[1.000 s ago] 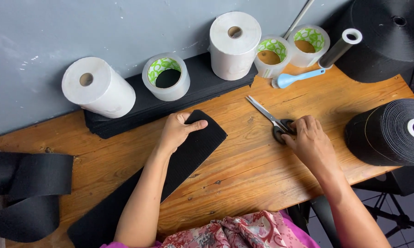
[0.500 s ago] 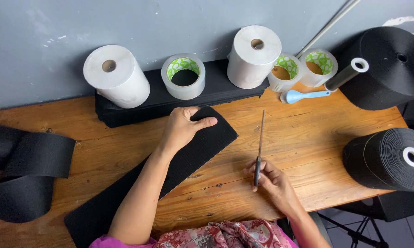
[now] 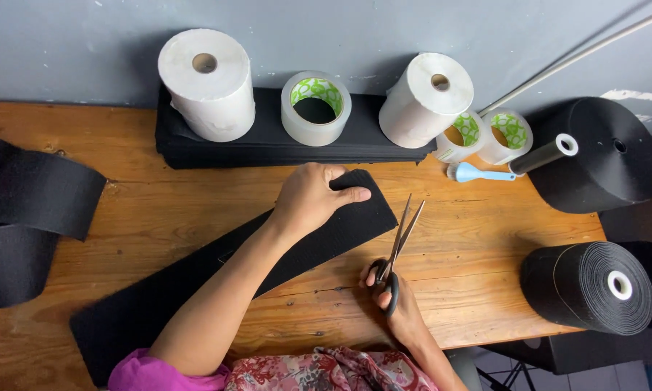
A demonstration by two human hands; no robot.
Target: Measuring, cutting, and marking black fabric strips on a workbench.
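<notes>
A long black fabric strip (image 3: 195,286) lies diagonally across the wooden table (image 3: 478,239). My left hand (image 3: 313,199) presses flat on the strip's far end, fingers spread over it. In my right hand (image 3: 398,304) I grip a pair of scissors (image 3: 400,239) by its black handles. The blades are slightly parted and point away from me, just right of the strip's end edge.
Against the wall a stack of black fabric (image 3: 268,145) carries two white paper rolls (image 3: 208,83) and a tape roll (image 3: 316,107). More tape rolls (image 3: 485,134), a blue tool (image 3: 478,174) and black webbing rolls (image 3: 590,286) are at right. Folded black webbing (image 3: 29,217) lies at left.
My right hand picked the scissors off the table, drew them toward me and now holds them with blades slightly parted beside the strip's end. My left hand stayed on the strip.
</notes>
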